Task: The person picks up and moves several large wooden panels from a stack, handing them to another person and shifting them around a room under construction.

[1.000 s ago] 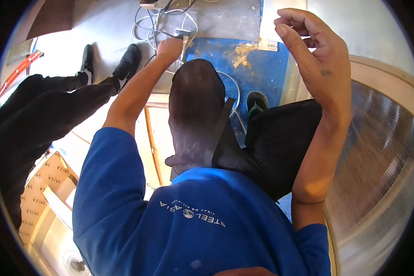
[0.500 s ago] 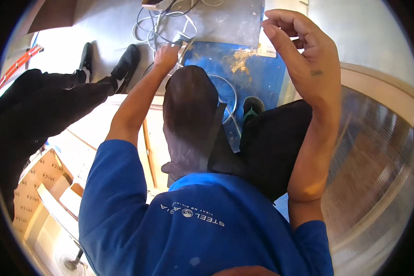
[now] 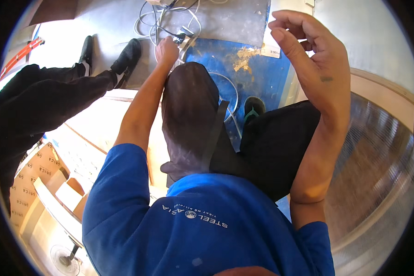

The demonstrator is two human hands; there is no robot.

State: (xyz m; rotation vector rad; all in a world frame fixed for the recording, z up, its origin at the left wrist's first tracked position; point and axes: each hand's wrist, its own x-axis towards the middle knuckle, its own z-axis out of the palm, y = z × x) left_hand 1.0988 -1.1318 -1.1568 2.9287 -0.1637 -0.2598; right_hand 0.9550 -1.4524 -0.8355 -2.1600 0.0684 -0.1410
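Two hands are up in my view, both reaching away from a blue shirt (image 3: 202, 230) that fills the near edge. Closest to me, my right hand (image 3: 315, 60) is raised beside my black-trousered right knee (image 3: 280, 142); its fingers are curled loosely with the thumb apart from them, and it holds nothing that I can see. Just past its fingertips hangs a pale panel edge with a small white label (image 3: 271, 48), near but not touching. To its outer side a curved ribbed wall (image 3: 377, 156) crowds in, so room there is tight; toward the middle the space stays open above a blue floor patch (image 3: 257, 78) with yellowish scuffs. My left knee, in brownish cloth (image 3: 188, 115), rises between the two arms. Farther off, my left hand (image 3: 167, 49) is stretched out and closed around a bundle of white cables (image 3: 184, 37), whose loops spread over grey flooring (image 3: 234, 18) beyond the knuckles. Well to the outer side of that hand, another person's black-trousered legs (image 3: 46, 106) and black shoes (image 3: 124, 57) stand on the floor, clear of my arm.
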